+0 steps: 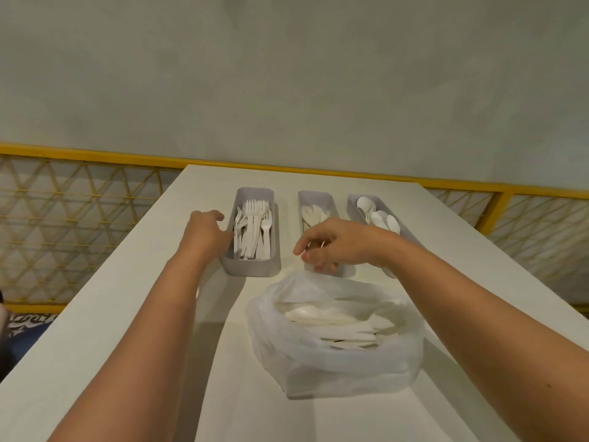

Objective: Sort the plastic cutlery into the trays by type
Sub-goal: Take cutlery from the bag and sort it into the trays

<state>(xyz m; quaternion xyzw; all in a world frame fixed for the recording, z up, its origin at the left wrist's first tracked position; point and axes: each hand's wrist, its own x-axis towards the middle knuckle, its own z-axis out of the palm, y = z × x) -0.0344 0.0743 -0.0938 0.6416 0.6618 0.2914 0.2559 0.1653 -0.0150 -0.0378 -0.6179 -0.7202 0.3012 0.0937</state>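
Left hand [207, 231] is seen from the head view, pressed against the left wall of the fork tray [251, 267] with fingers bent at its rim (whether the tray is truly gripped cannot be told). The right hand [334, 245] is held over the near end of the knife tray [315, 195], fingers curled downward, and a pinched piece cannot be confirmed. Forks [255, 224], knives [314, 213] and spoons [379, 216] are lodged in separate trays, the spoon tray [353, 202] rightmost, on the white table [127, 314], with the unsorted cutlery [334, 327] heaped in the open plastic bag [334, 368] just nearer.
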